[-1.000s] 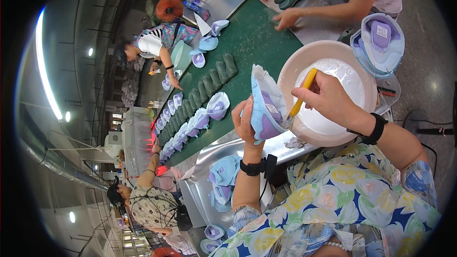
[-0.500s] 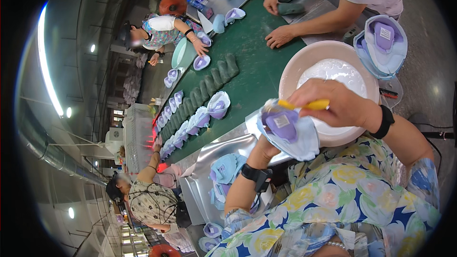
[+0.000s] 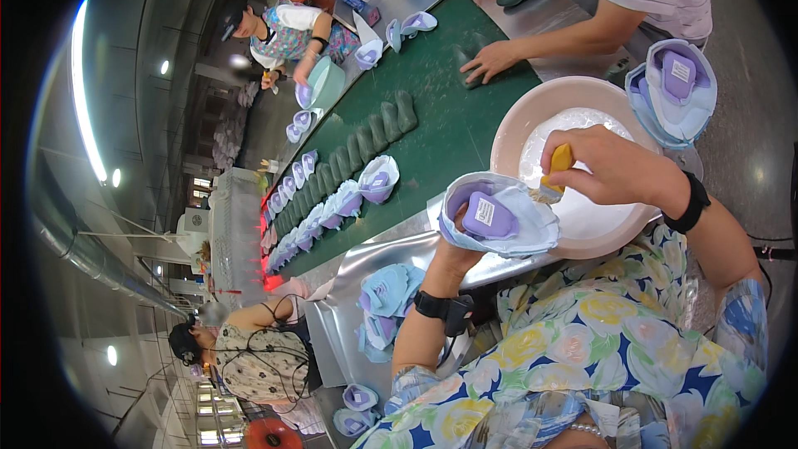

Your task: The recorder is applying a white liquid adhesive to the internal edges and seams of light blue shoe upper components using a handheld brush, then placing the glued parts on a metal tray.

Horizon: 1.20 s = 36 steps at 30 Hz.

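Note:
My left hand (image 3: 457,251) grips a light-blue and purple shoe upper (image 3: 528,218) from beneath, tilted so its inside shows, with a white label on the purple tongue. A yellow-handled brush (image 3: 561,164) is closed in my right hand (image 3: 607,168). Its bristles point down at the upper's right edge; whether they touch it I cannot tell. Just beyond both hands stands a wide pale-pink basin (image 3: 509,129) with white liquid (image 3: 586,120) in it. More nested uppers (image 3: 672,104) rest at the basin's right.
A green conveyor belt (image 3: 449,125) carries rows of dark shoe lasts (image 3: 357,145) and more uppers (image 3: 332,208). A metal tray (image 3: 399,249) with blue uppers (image 3: 389,291) lies left of my left arm. A co-worker's hand (image 3: 490,62) rests on a last across the belt; two other people work further left.
My right hand has moved the brush from over the upper's left end to its right edge, turning the handle upright. The upper is tipped flatter. The co-worker opposite has set a last on the belt.

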{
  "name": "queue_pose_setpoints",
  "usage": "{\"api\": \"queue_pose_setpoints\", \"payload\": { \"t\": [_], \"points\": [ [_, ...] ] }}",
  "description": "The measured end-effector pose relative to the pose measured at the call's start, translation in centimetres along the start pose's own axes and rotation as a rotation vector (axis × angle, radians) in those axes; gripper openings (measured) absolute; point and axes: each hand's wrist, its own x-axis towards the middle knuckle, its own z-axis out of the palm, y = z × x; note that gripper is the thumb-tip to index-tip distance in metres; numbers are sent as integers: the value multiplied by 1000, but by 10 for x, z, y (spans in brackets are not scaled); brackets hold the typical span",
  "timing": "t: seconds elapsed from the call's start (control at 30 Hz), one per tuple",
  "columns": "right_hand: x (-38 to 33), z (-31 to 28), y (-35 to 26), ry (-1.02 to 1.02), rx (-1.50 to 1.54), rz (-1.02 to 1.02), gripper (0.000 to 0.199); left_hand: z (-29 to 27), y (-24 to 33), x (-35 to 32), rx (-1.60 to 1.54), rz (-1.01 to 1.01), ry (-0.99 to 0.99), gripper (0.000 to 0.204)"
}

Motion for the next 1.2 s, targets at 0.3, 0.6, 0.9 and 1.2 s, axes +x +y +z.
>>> {"api": "queue_pose_setpoints", "payload": {
  "t": [0.3,0.6,0.9,1.2],
  "points": [
    [11,20,11,249,-121,-333,18,13,5,6,-8,69,84,60],
    [-14,16,14,423,143,-62,19,-146,10,25,229,194,451,22],
    [-27,34,25,365,296,149,15,-211,20,43,-28,274,624,31],
    [-3,31,43,328,350,397,17,-308,53,140,-79,222,753,52]
  ]
}}
